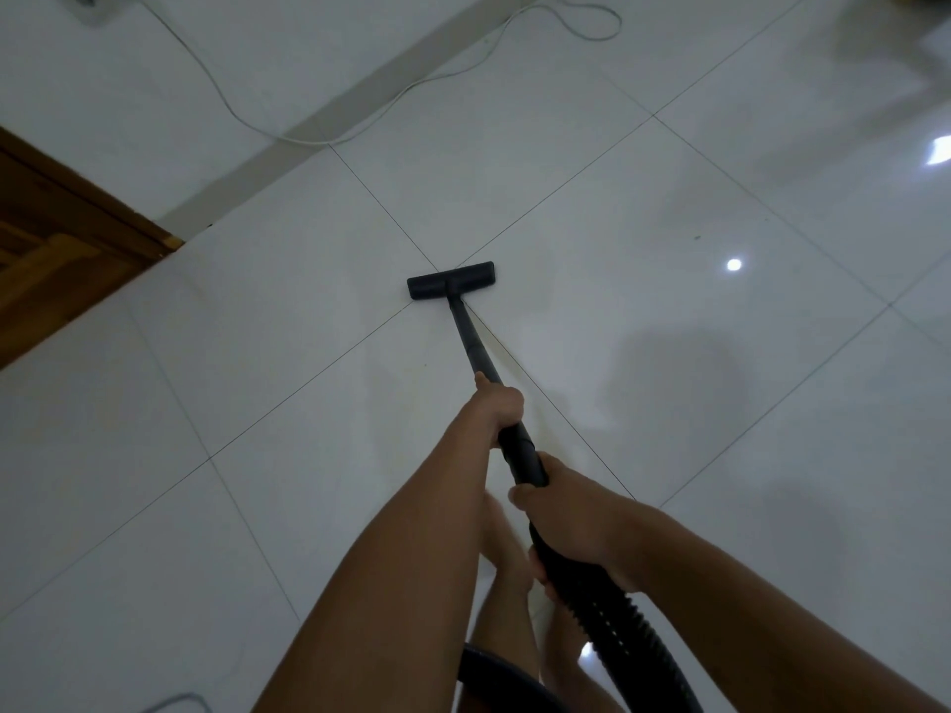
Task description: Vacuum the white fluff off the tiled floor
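Note:
A black vacuum floor head (451,281) rests flat on the glossy white tiled floor (288,383), right where four tiles meet. Its black wand (471,342) runs back toward me. My left hand (498,408) grips the wand higher up. My right hand (563,512) grips the wand's lower end where the ribbed black hose (597,620) begins. No white fluff shows clearly on the tiles around the head.
A white cable (360,131) trails along the floor by the white wall base (319,126) at the top. A wooden door frame (67,239) stands at the left. My bare legs and feet (507,573) are under my arms. Light glare spots lie at the right.

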{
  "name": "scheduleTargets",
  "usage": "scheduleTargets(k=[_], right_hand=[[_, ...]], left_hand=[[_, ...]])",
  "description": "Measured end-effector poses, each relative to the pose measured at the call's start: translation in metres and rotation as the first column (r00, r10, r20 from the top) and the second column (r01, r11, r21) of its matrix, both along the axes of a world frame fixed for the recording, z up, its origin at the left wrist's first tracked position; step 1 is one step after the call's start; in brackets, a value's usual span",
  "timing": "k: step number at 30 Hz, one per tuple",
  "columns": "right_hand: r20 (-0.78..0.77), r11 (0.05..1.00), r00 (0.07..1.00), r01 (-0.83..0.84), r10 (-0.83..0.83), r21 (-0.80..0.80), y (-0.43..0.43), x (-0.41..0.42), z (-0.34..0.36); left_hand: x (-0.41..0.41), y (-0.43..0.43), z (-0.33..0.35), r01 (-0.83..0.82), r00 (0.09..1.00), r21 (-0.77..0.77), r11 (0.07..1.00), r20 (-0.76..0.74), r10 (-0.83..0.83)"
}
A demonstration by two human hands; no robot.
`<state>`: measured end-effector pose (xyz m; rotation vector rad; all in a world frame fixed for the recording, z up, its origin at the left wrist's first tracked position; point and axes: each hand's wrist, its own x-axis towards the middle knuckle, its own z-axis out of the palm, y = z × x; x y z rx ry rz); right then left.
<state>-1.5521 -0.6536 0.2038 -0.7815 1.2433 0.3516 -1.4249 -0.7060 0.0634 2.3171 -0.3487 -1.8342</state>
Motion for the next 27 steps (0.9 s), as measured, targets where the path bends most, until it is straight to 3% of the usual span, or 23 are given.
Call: scheduleTargets(k=[11, 27], right_hand=[[0.019, 0.985, 0.993, -0.113, 0.117, -0.133, 0.041, -0.030, 0.015], [-0.003, 0.975, 0.984, -0.175, 0.176, -0.136, 0.100, -0.057, 0.028]], left_hand=[[-0.034, 0.047, 0.006, 0.008, 1.000, -0.004, 1.000, 0.020, -0.008], [-0.059, 0.107, 0.034, -0.046, 0.999, 0.014, 0.999, 0.013, 0.046]])
